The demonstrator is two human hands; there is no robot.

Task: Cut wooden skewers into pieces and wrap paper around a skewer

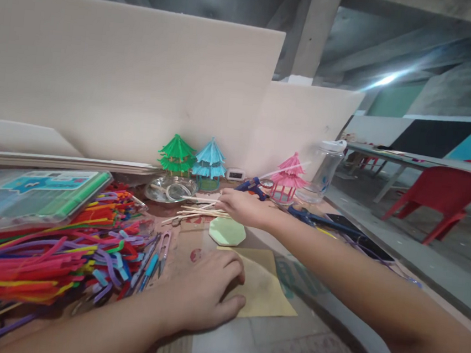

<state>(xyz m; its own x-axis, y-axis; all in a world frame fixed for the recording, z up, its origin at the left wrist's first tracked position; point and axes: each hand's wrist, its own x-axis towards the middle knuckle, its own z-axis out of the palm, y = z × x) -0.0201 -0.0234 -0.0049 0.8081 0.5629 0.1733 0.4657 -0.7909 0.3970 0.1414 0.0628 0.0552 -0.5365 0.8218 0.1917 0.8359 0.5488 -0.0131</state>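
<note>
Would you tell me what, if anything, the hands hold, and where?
Left hand rests on the yellow sheet at its left edge, gripping nothing. Right hand touches the wooden sticks at their right ends; whether it grips cannot be told.

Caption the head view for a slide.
Left hand rests on a tan sheet; right hand touches wooden sticks near a pale green octagon.

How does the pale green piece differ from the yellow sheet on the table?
The pale green piece is eight-sided and smaller; the yellow sheet is four-sided and larger. The left hand rests on the yellow sheet, while the pale green piece lies uncovered. Both lie flat on the table.
</note>
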